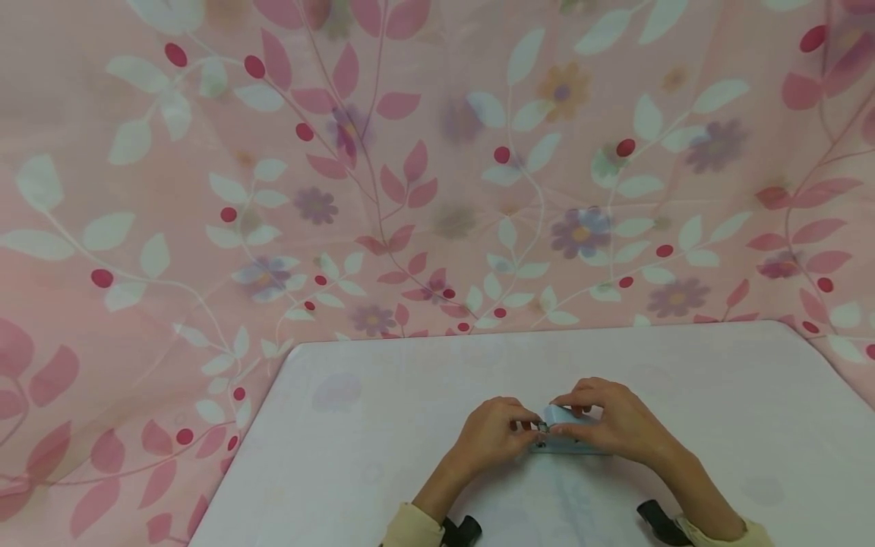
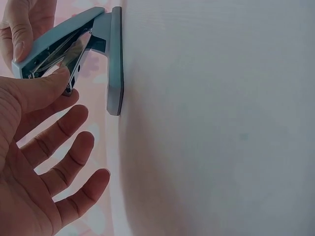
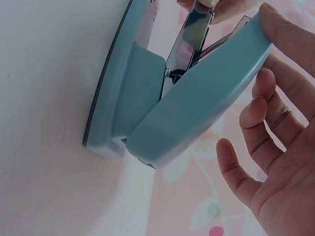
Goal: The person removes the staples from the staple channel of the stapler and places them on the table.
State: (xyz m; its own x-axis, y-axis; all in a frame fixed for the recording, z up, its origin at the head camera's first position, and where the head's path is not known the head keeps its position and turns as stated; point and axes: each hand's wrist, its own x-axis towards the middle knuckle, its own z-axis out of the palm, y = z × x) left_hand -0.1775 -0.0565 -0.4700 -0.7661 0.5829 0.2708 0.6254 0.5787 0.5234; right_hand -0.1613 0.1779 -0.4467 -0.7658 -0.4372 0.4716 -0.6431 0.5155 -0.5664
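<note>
A light blue stapler (image 1: 562, 415) stands on the white table with its top cover swung up from its base. In the right wrist view the cover (image 3: 206, 93) slants away from the base (image 3: 115, 108), and a shiny metal staple channel (image 3: 193, 39) shows between them. My left hand (image 1: 495, 433) pinches the front end of that channel between thumb and index finger, the other fingers spread loosely in the left wrist view. My right hand (image 1: 615, 419) holds the free end of the cover by thumb and fingertips. The inside of the channel is partly hidden by the left thumb.
The white table (image 1: 383, 456) extends around the stapler on all sides. Behind and beside it hangs a pink cloth (image 1: 424, 190) printed with leaves and flowers. Black wrist devices (image 1: 468, 530) sit near both sleeve cuffs.
</note>
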